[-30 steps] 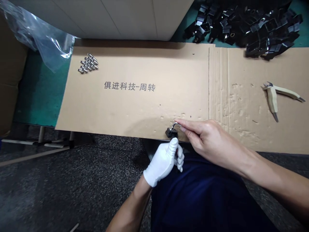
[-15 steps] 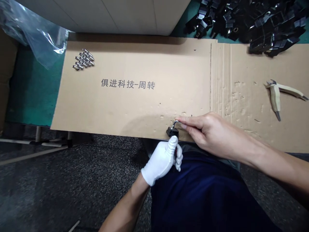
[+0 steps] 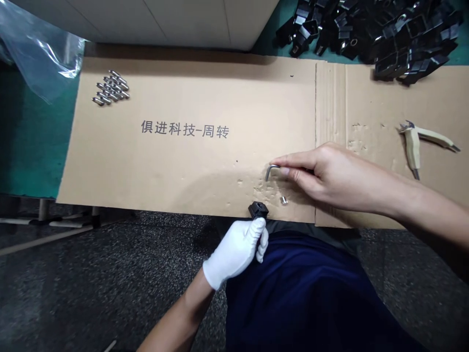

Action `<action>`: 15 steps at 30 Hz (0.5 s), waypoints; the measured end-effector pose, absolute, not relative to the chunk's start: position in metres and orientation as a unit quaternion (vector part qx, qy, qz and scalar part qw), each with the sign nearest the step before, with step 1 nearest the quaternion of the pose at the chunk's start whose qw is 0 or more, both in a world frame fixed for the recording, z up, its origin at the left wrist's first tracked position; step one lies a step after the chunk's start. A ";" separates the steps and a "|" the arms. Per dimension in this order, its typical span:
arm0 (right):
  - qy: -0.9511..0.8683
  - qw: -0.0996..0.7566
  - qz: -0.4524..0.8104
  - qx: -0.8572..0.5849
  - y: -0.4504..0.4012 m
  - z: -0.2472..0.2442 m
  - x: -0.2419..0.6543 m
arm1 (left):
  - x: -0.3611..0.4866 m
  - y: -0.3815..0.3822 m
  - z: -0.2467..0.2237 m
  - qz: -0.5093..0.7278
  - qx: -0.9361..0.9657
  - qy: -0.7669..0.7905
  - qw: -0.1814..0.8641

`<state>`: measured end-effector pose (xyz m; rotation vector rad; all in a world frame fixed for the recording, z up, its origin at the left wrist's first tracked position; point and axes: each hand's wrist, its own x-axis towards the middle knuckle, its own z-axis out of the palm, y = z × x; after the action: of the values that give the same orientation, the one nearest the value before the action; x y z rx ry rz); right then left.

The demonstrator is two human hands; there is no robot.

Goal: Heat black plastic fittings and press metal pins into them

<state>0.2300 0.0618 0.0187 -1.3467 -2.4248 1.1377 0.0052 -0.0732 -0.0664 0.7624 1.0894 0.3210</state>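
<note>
My left hand (image 3: 238, 249), in a white glove, is closed around a black plastic part (image 3: 258, 209) at the cardboard's front edge. The part's top, with a round hole, faces up; its lower portion is hidden by the glove. My bare right hand (image 3: 322, 173) pinches a hex key (image 3: 270, 172) between thumb and forefinger, its short bent end pointing down, apart from the black part. Just below the right fingertips, a small silver metal piece (image 3: 284, 200) lies on the cardboard sheet (image 3: 176, 171).
Several silver metal pins (image 3: 111, 88) lie grouped at the cardboard's upper left. Cream-handled nippers (image 3: 413, 144) rest on the right. Many black plastic parts (image 3: 392, 44) are heaped at the back right. A clear plastic bag (image 3: 47, 58) and a large pale box (image 3: 176, 22) stand behind.
The hex key has come out of the black part and moved up with my right hand. A small silver piece now shows on the cardboard. My left hand keeps its hold.
</note>
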 end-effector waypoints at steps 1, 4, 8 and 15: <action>-0.800 0.087 0.372 -0.463 0.059 0.016 0.232 | 0.006 -0.074 -0.067 0.152 0.348 0.504 0.775; -0.781 0.111 0.356 -0.502 0.049 0.014 0.245 | 0.008 -0.077 -0.067 0.160 0.338 0.508 0.776; -0.751 0.112 0.352 -0.547 0.029 0.013 0.268 | 0.009 -0.077 -0.066 0.162 0.332 0.511 0.776; -0.675 0.162 0.361 -0.623 0.002 -0.003 0.292 | 0.011 -0.080 -0.065 0.166 0.326 0.525 0.769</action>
<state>0.2915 0.0019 -0.0029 -1.7787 -1.9258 1.0313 0.0114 -0.0802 -0.0646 0.7069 1.1388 0.3609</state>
